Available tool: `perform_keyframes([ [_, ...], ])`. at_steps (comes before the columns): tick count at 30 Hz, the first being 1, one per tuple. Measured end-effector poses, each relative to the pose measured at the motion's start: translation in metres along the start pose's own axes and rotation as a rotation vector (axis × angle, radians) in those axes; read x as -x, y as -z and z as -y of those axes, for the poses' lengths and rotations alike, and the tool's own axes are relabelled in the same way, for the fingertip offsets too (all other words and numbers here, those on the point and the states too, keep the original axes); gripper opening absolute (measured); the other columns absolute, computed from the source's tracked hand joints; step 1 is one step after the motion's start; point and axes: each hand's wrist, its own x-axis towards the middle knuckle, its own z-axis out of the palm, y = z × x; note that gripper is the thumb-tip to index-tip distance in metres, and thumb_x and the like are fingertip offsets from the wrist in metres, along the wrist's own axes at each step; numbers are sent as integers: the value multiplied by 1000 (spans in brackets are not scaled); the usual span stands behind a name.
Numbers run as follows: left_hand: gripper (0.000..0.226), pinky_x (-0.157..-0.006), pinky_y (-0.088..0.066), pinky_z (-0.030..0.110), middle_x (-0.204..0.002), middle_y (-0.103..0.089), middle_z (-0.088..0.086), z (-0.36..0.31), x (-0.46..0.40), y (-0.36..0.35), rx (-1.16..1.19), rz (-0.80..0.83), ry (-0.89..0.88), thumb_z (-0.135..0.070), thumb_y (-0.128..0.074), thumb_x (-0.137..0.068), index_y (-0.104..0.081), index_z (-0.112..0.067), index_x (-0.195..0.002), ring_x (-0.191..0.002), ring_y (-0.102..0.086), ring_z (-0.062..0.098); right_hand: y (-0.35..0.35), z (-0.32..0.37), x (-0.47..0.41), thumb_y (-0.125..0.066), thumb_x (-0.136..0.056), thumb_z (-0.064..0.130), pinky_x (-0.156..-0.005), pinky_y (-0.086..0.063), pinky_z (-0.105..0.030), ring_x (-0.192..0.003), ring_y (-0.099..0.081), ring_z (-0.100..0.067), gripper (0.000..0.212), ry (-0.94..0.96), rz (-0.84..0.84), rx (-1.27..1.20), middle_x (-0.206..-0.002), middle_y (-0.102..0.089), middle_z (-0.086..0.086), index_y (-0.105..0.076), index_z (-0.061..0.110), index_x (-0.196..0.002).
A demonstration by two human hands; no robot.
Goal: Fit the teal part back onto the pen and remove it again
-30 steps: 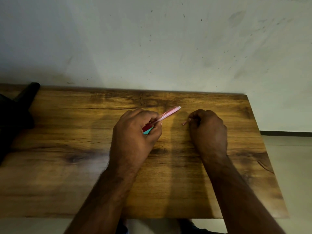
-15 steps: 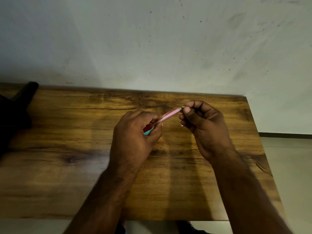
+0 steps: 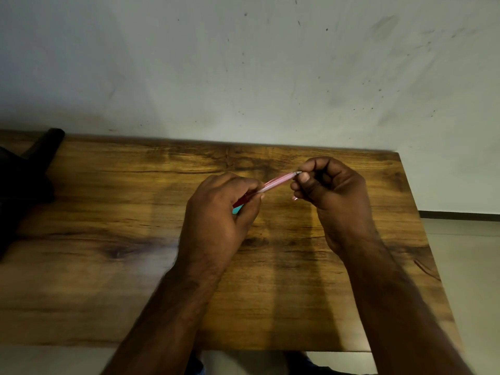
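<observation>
A thin pink pen (image 3: 278,181) is being held above the wooden table (image 3: 108,212), slanting up from the left hand (image 3: 216,220) toward the right hand (image 3: 330,196) and bridging the gap between them. Its lower end, where a red part and a teal part are showing, is sitting inside the left hand, whose fingers and thumb are curling around it in a firm grip. The upper end, with a small metal tip, is meeting the right hand, where the thumb and forefinger are pinching at it; the other fingers of that hand are curling inward toward the palm. A small pale piece is peeking out just below the right thumb, but what it is cannot be told.

Both hands are hovering close together over the far middle of the table, with the forearms reaching in from the near edge. Well away on the left hand's side, a dark object (image 3: 24,185) is lying at the table's far corner, too dim to identify. Beyond both hands a pale, speckled wall (image 3: 243,63) is rising behind the table.
</observation>
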Motion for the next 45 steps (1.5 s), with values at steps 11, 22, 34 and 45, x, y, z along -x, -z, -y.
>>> perform_keyframes([
  [11,21,-79,-53,40,-101,-73,-1,1,-2,1,-3,35,-16,-20,-70,-96,-77,-13,-114,-95,-62,18,1,0,-1,-62,-94,-9,-74,-62,-37,-76,-71,-16,22,44,-2,155,-77,-73,2,-67,12,-91],
  [22,19,-79,-54,45,-100,-74,-1,6,-1,0,2,27,-9,-20,-71,-95,-78,-13,-111,-95,-64,20,5,1,-1,-68,-90,-9,-70,-61,-28,-77,-75,-18,24,41,29,182,-79,-76,-5,-73,15,-85],
  [34,16,-76,-56,45,-94,-74,-5,8,-3,-2,67,-20,37,-19,-75,-92,-79,-17,-107,-88,-67,18,16,-17,-6,-77,-88,36,-74,-50,-26,-86,-67,-6,20,-7,-163,827,-95,-74,12,-77,30,-108],
  [45,16,-76,-55,42,-91,-73,-6,5,-2,-3,67,3,38,-18,-76,-91,-80,-18,-106,-87,-66,16,-2,-11,2,-68,-90,25,-81,-55,-35,-91,-68,-20,15,3,-50,1148,-101,-75,3,-77,28,-103],
])
